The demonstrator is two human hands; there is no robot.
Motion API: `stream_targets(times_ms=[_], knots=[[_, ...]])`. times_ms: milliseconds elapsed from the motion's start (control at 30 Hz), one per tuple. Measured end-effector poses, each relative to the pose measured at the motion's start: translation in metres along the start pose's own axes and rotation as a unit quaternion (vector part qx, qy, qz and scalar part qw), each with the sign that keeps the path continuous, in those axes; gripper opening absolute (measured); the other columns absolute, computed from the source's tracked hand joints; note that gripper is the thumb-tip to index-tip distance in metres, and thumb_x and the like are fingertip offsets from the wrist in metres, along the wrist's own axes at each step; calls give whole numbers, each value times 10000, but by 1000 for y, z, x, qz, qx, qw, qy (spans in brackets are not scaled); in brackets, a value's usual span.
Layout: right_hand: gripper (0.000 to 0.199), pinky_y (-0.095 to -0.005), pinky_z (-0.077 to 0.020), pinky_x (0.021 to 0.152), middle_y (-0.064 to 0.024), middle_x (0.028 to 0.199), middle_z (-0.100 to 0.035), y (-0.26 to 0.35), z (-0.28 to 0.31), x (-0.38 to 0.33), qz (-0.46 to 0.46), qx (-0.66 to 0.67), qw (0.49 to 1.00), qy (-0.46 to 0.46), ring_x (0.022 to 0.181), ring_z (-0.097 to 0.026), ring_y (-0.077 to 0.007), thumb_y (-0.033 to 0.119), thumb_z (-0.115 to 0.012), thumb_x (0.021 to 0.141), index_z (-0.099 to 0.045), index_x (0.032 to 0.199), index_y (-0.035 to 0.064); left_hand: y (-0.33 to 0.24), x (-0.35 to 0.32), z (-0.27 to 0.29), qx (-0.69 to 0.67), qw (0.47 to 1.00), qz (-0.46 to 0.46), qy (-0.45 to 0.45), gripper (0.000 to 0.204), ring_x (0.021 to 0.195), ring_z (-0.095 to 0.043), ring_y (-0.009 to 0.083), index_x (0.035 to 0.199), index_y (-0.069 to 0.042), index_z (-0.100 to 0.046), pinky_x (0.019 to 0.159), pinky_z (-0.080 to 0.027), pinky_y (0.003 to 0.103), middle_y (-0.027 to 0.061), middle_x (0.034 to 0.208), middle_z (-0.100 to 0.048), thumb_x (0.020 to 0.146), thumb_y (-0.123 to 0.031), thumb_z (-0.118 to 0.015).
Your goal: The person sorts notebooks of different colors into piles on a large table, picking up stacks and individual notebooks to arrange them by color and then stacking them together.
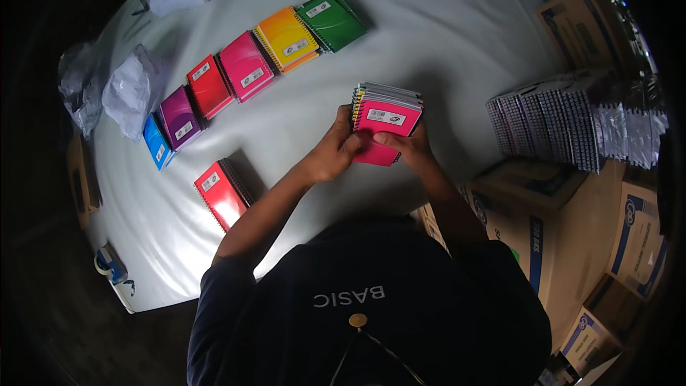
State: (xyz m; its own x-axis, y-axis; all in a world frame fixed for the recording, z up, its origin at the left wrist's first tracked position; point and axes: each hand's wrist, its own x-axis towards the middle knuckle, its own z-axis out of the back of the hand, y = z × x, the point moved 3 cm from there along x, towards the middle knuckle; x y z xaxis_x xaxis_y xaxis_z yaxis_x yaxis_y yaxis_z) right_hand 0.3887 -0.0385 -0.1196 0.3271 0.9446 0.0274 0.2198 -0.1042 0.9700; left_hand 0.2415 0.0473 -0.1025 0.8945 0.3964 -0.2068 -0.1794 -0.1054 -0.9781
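Observation:
Between my two hands I hold a stack of small spiral notebooks [386, 109] with a pink cover on top and a white label on it. My left hand [334, 149] is closed on the stack's left side, thumb on the cover. On the right side my right hand [414, 146] grips it, its thumb lying across the pink cover. Yellow and grey edges show below the top notebook. Left of my left forearm, a red spiral notebook stack [224, 193] rests on the table.
A diagonal row of notebook stacks, blue [157, 141] to green [333, 21], crosses the white-covered table [443, 36]. Crumpled plastic [133, 93] lies left. Wrapped notebooks [550, 125] stand at right above cardboard boxes [564, 221]. A tape dispenser [110, 264] sits at the left edge.

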Motion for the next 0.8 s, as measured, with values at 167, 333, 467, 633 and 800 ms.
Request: stream_targets(times_ms=[167, 333, 467, 633, 800], knots=[[480, -306, -470, 875, -82, 1055, -626, 10, 1, -13, 13, -25, 999, -17, 971, -596, -158, 74, -764, 709, -544, 1133, 23, 7, 1, -19, -55, 998, 3, -18, 515, 1182, -419, 220, 1336, -24, -222, 992, -356, 350, 125, 1273, -408, 873, -79, -440], [569, -328, -468, 887, -82, 1084, -595, -20, -9, -10, 11, 14, 1000, -20, 1002, -578, -165, 30, -742, 710, -463, 1206, 18, 33, -5, -16, -153, 983, 1, -106, 482, 1150, -449, 236, 1260, 32, -282, 1001, -352, 355, 158, 1184, -453, 826, -34, -482], [441, -329, -492, 835, -75, 1025, -606, -59, 1, -11, -132, 59, 989, 9, 933, -603, -164, 44, -715, 738, -523, 1134, 25, 31, -13, 19, 263, 961, 36, -84, 675, 1168, -423, 441, 1366, 10, -262, 1005, -334, 487, 275, 1232, -431, 854, -288, -585], [336, -315, -501, 749, -72, 980, -611, -50, -24, -7, -218, 263, 940, -15, 858, -615, -169, 81, -670, 777, -554, 1089, 39, 0, -88, 224, 577, 735, 117, -337, 664, 1206, -436, 370, 1306, -5, -369, 993, -389, 418, 209, 1300, -442, 729, -136, -669], [338, -328, -498, 754, -77, 979, -612, -43, -57, 3, -236, 258, 937, 18, 871, -612, -177, 85, -677, 779, -553, 1089, 36, 48, -144, 262, 727, 597, 159, -300, 641, 1191, -479, 351, 1359, -40, -355, 965, -416, 400, 217, 1297, -472, 795, -182, -626]])
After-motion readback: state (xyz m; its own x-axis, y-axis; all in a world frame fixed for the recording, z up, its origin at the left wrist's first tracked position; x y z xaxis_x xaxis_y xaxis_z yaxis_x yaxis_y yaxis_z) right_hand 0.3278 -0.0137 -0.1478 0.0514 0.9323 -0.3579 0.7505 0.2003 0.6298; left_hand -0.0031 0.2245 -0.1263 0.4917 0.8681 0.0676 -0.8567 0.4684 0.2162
